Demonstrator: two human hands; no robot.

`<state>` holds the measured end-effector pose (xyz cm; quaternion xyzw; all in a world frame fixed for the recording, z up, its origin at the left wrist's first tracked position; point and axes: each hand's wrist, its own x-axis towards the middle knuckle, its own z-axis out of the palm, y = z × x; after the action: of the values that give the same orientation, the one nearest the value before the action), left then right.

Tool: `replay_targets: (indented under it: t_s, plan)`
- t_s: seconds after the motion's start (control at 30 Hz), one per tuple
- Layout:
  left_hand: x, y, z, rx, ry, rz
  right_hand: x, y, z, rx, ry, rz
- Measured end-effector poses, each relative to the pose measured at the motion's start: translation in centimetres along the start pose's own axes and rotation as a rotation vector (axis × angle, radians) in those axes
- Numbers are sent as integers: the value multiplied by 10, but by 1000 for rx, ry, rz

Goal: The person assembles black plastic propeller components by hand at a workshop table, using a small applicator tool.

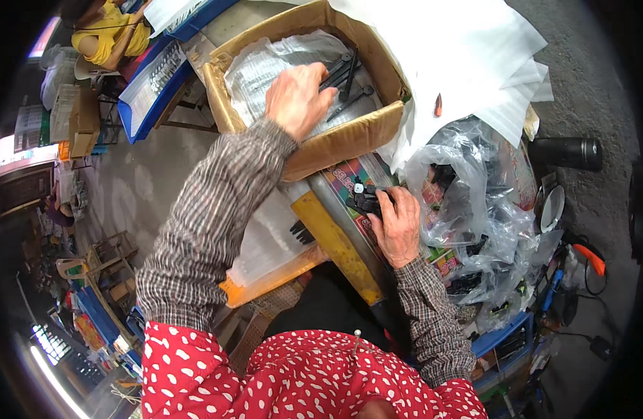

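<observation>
Over the colourful worktop point(345, 174) above grey floor point(154, 167), right grip point(399, 227) holds black parts point(365, 202); left grip point(297, 99) unclear.

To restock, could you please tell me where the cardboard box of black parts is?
The cardboard box sits top centre in the head view, under the left hand, left of the white sheets.

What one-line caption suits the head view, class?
Left hand in a box, by black rods; right hand at small black pieces.

Left hand point(298, 100) sits farther forward; right hand point(399, 227) curls.
</observation>
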<state>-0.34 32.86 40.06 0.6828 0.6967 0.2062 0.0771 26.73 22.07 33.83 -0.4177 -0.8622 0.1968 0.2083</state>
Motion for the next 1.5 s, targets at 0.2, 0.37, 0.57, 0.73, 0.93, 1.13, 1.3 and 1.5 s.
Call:
replay_targets:
  t_s: [0.2, 0.37, 0.57, 0.73, 0.93, 1.13, 1.3, 1.5]
  plan:
    - [44, 0, 26, 186, -227, -175, -1, 6, 0, 3, 24, 39]
    - [54, 12, 34, 160, -256, -220, 0, 11, 2, -11, 22, 55]
    - [54, 11, 46, 171, -240, -224, 1, 13, 6, 5, 12, 76]
    - [55, 17, 49, 177, -224, -277, 0, 16, 6, 6, 11, 71]
    - [49, 8, 37, 190, -141, -249, 0, 19, 5, 26, 12, 59]
    - [37, -10, 13, 94, -2, -107, -1, 19, 6, 30, 27, 55]
    - [31, -13, -16, -278, 89, -99, -1, 22, 4, 19, 29, 61]
    - [26, -24, -19, -820, 66, -258, -1, 21, 6, 24, 30, 55]
